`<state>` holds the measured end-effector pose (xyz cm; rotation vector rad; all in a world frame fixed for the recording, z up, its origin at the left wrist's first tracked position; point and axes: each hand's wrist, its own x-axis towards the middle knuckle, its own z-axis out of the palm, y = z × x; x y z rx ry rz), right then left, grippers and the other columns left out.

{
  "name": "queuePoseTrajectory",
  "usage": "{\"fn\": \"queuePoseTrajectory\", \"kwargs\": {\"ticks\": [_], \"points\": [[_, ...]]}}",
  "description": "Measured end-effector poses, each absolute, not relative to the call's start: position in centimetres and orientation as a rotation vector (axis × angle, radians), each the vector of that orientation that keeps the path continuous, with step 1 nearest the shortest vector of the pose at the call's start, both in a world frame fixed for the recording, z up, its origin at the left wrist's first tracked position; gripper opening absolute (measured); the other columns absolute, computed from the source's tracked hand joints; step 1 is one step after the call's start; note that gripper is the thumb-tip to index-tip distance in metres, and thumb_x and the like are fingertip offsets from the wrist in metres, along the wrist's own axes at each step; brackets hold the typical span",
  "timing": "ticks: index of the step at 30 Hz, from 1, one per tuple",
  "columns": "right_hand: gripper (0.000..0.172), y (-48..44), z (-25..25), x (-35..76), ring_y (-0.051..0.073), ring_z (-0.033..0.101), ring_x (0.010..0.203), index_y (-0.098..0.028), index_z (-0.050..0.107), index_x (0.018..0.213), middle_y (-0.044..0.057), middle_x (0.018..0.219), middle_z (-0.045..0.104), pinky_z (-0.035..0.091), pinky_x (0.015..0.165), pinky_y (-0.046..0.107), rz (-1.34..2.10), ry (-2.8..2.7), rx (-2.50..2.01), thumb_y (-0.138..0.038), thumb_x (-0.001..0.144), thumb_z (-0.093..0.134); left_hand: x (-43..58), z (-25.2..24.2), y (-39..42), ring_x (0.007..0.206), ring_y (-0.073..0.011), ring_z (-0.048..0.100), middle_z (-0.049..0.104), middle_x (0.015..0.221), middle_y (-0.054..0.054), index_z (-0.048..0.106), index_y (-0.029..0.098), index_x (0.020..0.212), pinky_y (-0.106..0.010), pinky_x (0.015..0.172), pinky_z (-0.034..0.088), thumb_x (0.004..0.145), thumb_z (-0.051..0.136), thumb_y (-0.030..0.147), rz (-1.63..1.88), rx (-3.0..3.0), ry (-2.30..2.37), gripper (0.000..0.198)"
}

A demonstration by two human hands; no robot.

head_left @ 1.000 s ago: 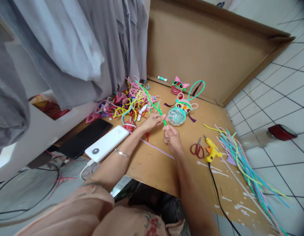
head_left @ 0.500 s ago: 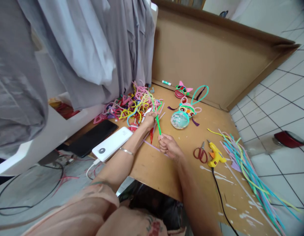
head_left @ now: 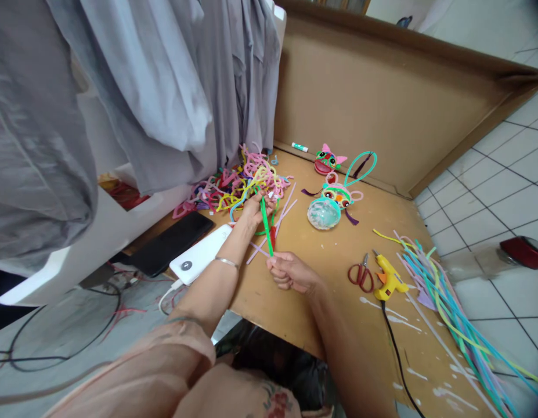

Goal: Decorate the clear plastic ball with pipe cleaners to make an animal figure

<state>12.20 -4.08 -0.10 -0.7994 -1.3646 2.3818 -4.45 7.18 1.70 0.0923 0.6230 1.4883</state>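
Note:
A bright green pipe cleaner strand (head_left: pixel 266 227) stretches between both hands above the brown board. My right hand (head_left: pixel 291 271) is closed round its lower end. My left hand (head_left: pixel 256 208) holds the upper part, beside the heap of colourful pipe cleaners (head_left: pixel 234 186). Under the green strand lie thin lilac strips (head_left: pixel 286 213) and a small red piece (head_left: pixel 273 237). Right of the hands sits a decorated animal head with a teal bowl-like part (head_left: pixel 324 213); behind it is a smaller pink-eared head (head_left: pixel 327 161).
Red-handled scissors (head_left: pixel 361 276) and a yellow glue gun (head_left: pixel 388 277) lie on the right, beside long pipe cleaners (head_left: pixel 451 313). A white power bank (head_left: pixel 199 254) and black phone (head_left: pixel 170 241) lie on the left. A cardboard wall (head_left: pixel 382 98) stands behind.
My right hand has moved down and slightly left, and my left hand slightly left. A longer stretch of the green strand shows between them. The camera view has shifted a little.

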Motion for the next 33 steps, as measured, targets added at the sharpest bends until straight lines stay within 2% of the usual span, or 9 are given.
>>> {"fn": "queuePoseTrajectory", "kwargs": {"ticks": [3, 5, 10, 14, 19, 24, 26, 28, 33], "points": [[0.041, -4.6, 0.0, 11.9, 0.001, 0.009, 0.038, -0.020, 0.049, 0.079, -0.017, 0.046, 0.028, 0.010, 0.037, 0.016, 2.454, -1.395, -0.772, -0.055, 0.077, 0.070, -5.2, 1.8, 7.2, 0.045, -0.0057, 0.047, 0.044, 0.054, 0.004, 0.045, 0.016, 0.071, -0.014, 0.047, 0.042, 0.099, 0.039, 0.012, 1.486, 0.014, 0.526, 0.029], [0.041, -4.6, 0.0, 11.9, 0.001, 0.010, 0.038, -0.020, 0.049, 0.079, -0.017, 0.046, 0.027, 0.010, 0.037, 0.016, 2.461, -1.392, -0.767, -0.055, 0.077, 0.070, -5.4, 2.0, 7.1, 0.045, -0.0052, 0.048, 0.045, 0.056, 0.004, 0.045, 0.016, 0.072, -0.012, 0.044, 0.039, 0.100, 0.039, 0.013, 1.478, 0.002, 0.495, 0.029], [0.041, -4.1, 0.1, 12.2, 0.001, 0.010, 0.038, -0.019, 0.051, 0.079, -0.017, 0.046, 0.027, 0.010, 0.038, 0.016, 2.450, -1.363, -0.779, -0.055, 0.076, 0.072, -5.6, 2.3, 6.9, 0.033, -0.0025, 0.024, 0.028, 0.048, 0.009, 0.043, 0.017, 0.071, -0.012, 0.033, 0.016, 0.104, 0.029, 0.017, 1.480, 0.021, 0.500, 0.036], [0.039, -4.4, 0.3, 12.6, 0.001, 0.010, 0.038, -0.018, 0.052, 0.077, -0.016, 0.045, 0.027, 0.009, 0.038, 0.017, 2.389, -1.315, -0.837, -0.053, 0.076, 0.071, -5.7, 2.7, 6.8, 0.031, -0.0037, 0.016, 0.018, 0.045, 0.011, 0.041, 0.018, 0.069, -0.014, 0.033, 0.010, 0.105, 0.029, 0.019, 1.495, 0.059, 0.510, 0.038], [0.039, -7.7, 0.5, 13.4, 0.002, 0.011, 0.039, -0.019, 0.052, 0.078, -0.016, 0.046, 0.024, 0.009, 0.039, 0.019, 2.068, -1.066, -1.009, -0.053, 0.076, 0.071, -4.4, 2.9, 6.4, 0.032, -0.0047, 0.014, 0.017, 0.045, 0.011, 0.042, 0.019, 0.070, -0.016, 0.033, 0.011, 0.105, 0.029, 0.038, 1.500, 0.077, 0.507, 0.043], [0.048, -12.3, 0.0, 12.6, 0.003, 0.012, 0.040, -0.021, 0.051, 0.074, -0.015, 0.045, 0.024, 0.010, 0.039, 0.020, 1.825, -0.876, -1.152, -0.061, 0.065, 0.076, -2.4, 2.7, 6.2, 0.033, -0.0036, 0.014, 0.017, 0.047, 0.011, 0.039, 0.019, 0.071, -0.015, 0.034, 0.009, 0.103, 0.036, 0.023, 1.504, 0.111, 0.549, 0.033], [0.050, -13.3, -0.2, 12.2, 0.003, 0.011, 0.040, -0.021, 0.051, 0.073, -0.015, 0.045, 0.022, 0.009, 0.039, 0.020, 1.774, -0.837, -1.183, -0.063, 0.063, 0.076, -1.9, 2.7, 6.1, 0.033, -0.0033, 0.014, 0.017, 0.048, 0.012, 0.038, 0.019, 0.071, -0.015, 0.034, 0.008, 0.102, 0.040, 0.023, 1.514, 0.122, 0.580, 0.031], [0.050, -13.9, -0.2, 12.2, 0.003, 0.010, 0.041, -0.022, 0.051, 0.073, -0.015, 0.046, 0.020, 0.009, 0.039, 0.020, 1.730, -0.824, -1.202, -0.063, 0.063, 0.076, -1.4, 2.6, 6.1, 0.032, -0.0030, 0.013, 0.017, 0.049, 0.012, 0.037, 0.019, 0.071, -0.015, 0.034, 0.008, 0.102, 0.043, 0.031, 1.523, 0.129, 0.600, 0.033], [0.046, -15.0, 0.0, 12.8, 0.004, 0.010, 0.041, -0.022, 0.053, 0.075, -0.015, 0.047, 0.019, 0.010, 0.039, 0.021, 1.632, -0.784, -1.240, -0.061, 0.067, 0.076, -0.4, 2.6, 5.8, 0.032, -0.0030, 0.010, 0.014, 0.047, 0.012, 0.026, 0.021, 0.064, -0.017, 0.034, 0.006, 0.095, 0.040, 0.064, 1.505, 0.106, 0.592, 0.055]]}}
